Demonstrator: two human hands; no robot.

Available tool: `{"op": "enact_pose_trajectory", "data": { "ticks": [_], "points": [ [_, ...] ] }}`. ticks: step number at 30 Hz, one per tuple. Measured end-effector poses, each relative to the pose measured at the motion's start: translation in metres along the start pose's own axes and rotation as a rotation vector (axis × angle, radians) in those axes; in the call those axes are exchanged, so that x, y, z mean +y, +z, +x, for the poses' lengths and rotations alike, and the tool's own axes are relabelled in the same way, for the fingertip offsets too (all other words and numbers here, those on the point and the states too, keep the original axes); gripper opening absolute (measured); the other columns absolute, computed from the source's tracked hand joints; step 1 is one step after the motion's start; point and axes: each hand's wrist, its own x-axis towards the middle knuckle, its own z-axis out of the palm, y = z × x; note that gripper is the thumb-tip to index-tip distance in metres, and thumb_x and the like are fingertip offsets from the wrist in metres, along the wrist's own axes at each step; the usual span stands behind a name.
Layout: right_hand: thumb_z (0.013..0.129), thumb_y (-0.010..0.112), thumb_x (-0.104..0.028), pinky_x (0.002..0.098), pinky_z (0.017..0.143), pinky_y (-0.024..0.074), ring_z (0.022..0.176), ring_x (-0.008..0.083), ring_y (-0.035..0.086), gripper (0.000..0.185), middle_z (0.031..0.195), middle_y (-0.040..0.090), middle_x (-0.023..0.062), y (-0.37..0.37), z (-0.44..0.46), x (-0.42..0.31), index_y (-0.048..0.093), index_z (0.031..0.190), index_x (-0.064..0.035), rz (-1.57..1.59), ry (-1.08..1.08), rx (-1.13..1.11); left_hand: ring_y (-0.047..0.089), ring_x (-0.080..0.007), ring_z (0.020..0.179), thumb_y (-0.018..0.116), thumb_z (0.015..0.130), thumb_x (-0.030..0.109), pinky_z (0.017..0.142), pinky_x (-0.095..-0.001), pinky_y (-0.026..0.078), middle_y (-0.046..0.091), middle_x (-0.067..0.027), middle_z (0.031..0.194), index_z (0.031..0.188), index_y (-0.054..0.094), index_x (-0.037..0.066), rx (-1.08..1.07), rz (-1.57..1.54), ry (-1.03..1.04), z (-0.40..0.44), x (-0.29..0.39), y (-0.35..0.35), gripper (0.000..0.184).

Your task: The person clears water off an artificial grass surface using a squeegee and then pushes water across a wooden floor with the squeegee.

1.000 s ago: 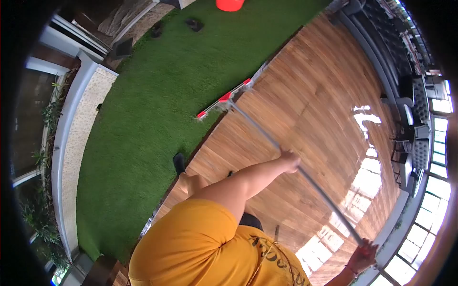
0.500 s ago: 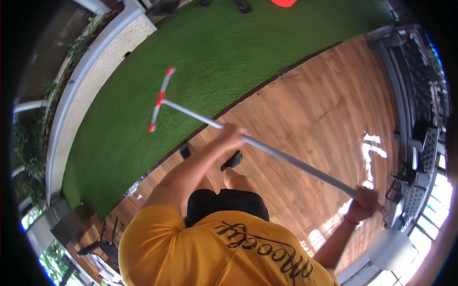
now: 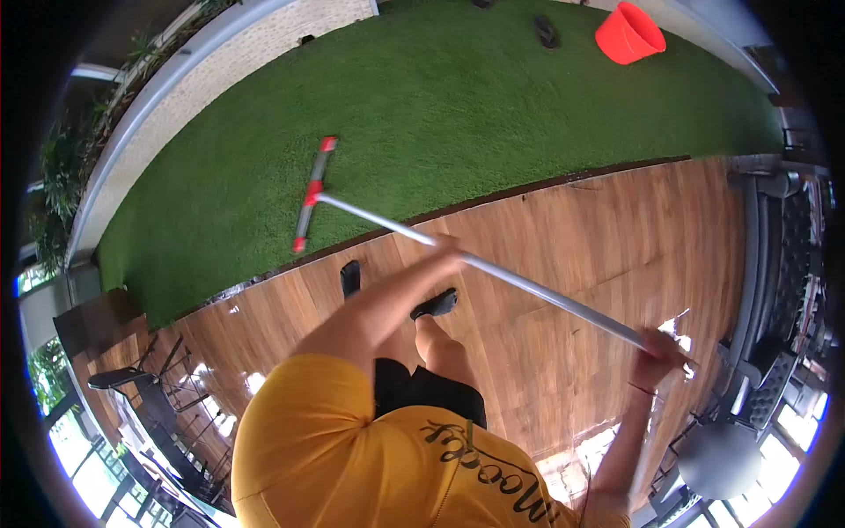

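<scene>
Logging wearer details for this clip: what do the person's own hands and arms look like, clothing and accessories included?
Both the left hand and the right hand are ungloved. A plain mustard-yellow short sleeve ends above the left elbow; the right forearm is uncovered, with a thin, dark reddish wristband. Blur hides whether rings are worn.

A: Camera spot?
B: On the wearer's head, above the yellow shirt (image 3: 352, 440). Faces forward and steeply down. Single view.
A: How near?
B: Shirt close, filling the near edge. Left hand (image 3: 449, 253) and right hand (image 3: 660, 354) at middle range, socked feet (image 3: 436, 304) below.
A: Coverage?
B: Very wide. Straight lines bend, corners dark. Wood floor (image 3: 598, 229) through the middle, grass (image 3: 422, 106) beyond, slanting to near left. Red bucket (image 3: 628, 35) far right, dark sofa (image 3: 785, 251) along the right side.
</scene>
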Motion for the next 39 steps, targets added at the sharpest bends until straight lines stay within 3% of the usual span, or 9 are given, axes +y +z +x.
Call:
{"op": "enact_pose_trajectory", "data": {
  "ticks": [4, 8, 12, 14, 17, 20, 24, 30, 39],
  "points": [
    [0.085, 0.057, -0.016, 0.0317, 0.073, 0.0429, 0.062, 0.0127, 0.039, 0.031, 0.065, 0.036, -0.0003, -0.072, -0.059, -0.218, 0.038, 0.06, -0.0126, -0.042, -0.174, -0.332, 0.065, -0.0361, 0.084, 0.058, 0.077, 0.02, 0.081, -0.0554, 0.046, 0.065, -0.0178, 0.08, 0.081, 0.07, 0.007, -0.328, 0.025, 0.496, -0.087, 0.247, -0.172, 0.018],
    [0.09, 0.05, -0.013, 0.0387, 0.084, 0.0379, 0.067, 0.0158, 0.033, 0.032, 0.066, 0.026, -0.0002, -0.016, -0.164, -0.305, 0.029, 0.065, -0.0126, -0.199, -0.503, 0.114, 0.065, -0.0335, 0.086, 0.057, 0.078, 0.022, 0.078, -0.0499, 0.047, 0.068, -0.0149, 0.089, 0.084, 0.071, 0.009, -0.301, -0.299, 0.75, -0.13, 0.314, -0.26, 0.019],
    [0.092, 0.043, -0.009, 0.0346, 0.076, 0.0322, 0.065, 0.0142, 0.027, 0.03, 0.066, 0.022, -0.001, 0.021, -0.207, -0.328, 0.027, 0.068, -0.0133, -0.142, -0.596, -0.373, 0.065, -0.0313, 0.086, 0.056, 0.079, 0.022, 0.079, -0.0465, 0.046, 0.068, -0.0144, 0.089, 0.085, 0.071, 0.009, -0.273, -0.359, 0.75, -0.156, 0.301, -0.308, 0.02],
    [0.093, 0.041, -0.008, 0.0329, 0.075, 0.0305, 0.062, 0.0135, 0.026, 0.031, 0.064, 0.021, -0.0019, 0.075, -0.233, -0.31, 0.027, 0.067, -0.0135, -0.033, -0.616, -0.289, 0.065, -0.0299, 0.085, 0.055, 0.079, 0.022, 0.078, -0.0441, 0.047, 0.068, -0.0143, 0.088, 0.085, 0.07, 0.009, -0.234, -0.33, 0.809, -0.17, 0.252, -0.335, 0.021],
    [0.079, 0.063, -0.018, 0.0294, 0.073, 0.0338, 0.06, 0.01, 0.032, 0.028, 0.063, 0.033, -0.0023, 0.081, -0.241, -0.268, 0.037, 0.071, -0.0117, -0.02, -0.525, -0.92, 0.065, -0.0308, 0.084, 0.055, 0.078, 0.023, 0.078, -0.0432, 0.048, 0.067, -0.0145, 0.085, 0.084, 0.07, 0.009, -0.204, -0.232, 0.77, -0.192, 0.136, -0.379, 0.021],
    [0.095, 0.042, -0.034, 0.0305, 0.05, 0.035, 0.05, 0.0127, 0.038, 0.036, 0.055, 0.039, -0.0005, 0.158, -0.28, -0.181, 0.043, 0.065, -0.0141, -0.233, -0.816, -0.724, 0.064, -0.0309, 0.086, 0.055, 0.077, 0.021, 0.082, -0.0442, 0.047, 0.067, -0.0143, 0.084, 0.084, 0.07, 0.011, -0.16, -0.308, 0.544, -0.199, -0.004, -0.4, 0.019],
    [0.081, 0.059, -0.019, 0.0312, 0.064, 0.033, 0.063, 0.0124, 0.037, 0.024, 0.062, 0.037, -0.0015, 0.288, -0.316, -0.065, 0.04, 0.068, -0.013, 0.062, -0.244, -0.9, 0.063, -0.0298, 0.09, 0.057, 0.077, 0.02, 0.086, -0.045, 0.046, 0.067, -0.0119, 0.086, 0.086, 0.07, 0.012, 0.0, -0.243, 0.295, -0.215, -0.214, -0.446, 0.018],
    [0.082, 0.067, -0.023, 0.0458, 0.093, 0.0414, 0.072, 0.0177, 0.048, 0.027, 0.069, 0.048, 0.0032, 0.516, -0.42, 0.069, 0.047, 0.069, -0.0102, -0.1, -0.136, -1.391, 0.054, -0.0303, 0.103, 0.062, 0.076, 0.021, 0.098, -0.053, 0.038, 0.06, -0.0092, 0.092, 0.085, 0.066, 0.012, 0.341, -0.264, -0.15, -0.254, -0.509, -0.489, 0.014],
    [0.072, 0.08, -0.024, 0.0531, 0.099, 0.0371, 0.107, 0.0327, 0.055, 0.031, 0.094, 0.062, 0.0141, 0.692, -0.52, 0.13, 0.057, 0.08, -0.0051, -0.351, 0.059, -1.926, 0.049, -0.0285, 0.106, 0.066, 0.078, 0.032, 0.086, -0.0613, 0.037, 0.055, -0.006, 0.095, 0.078, 0.062, 0.013, 0.639, -0.383, -0.491, -0.303, -0.703, -0.519, 0.019]
  ]
}}
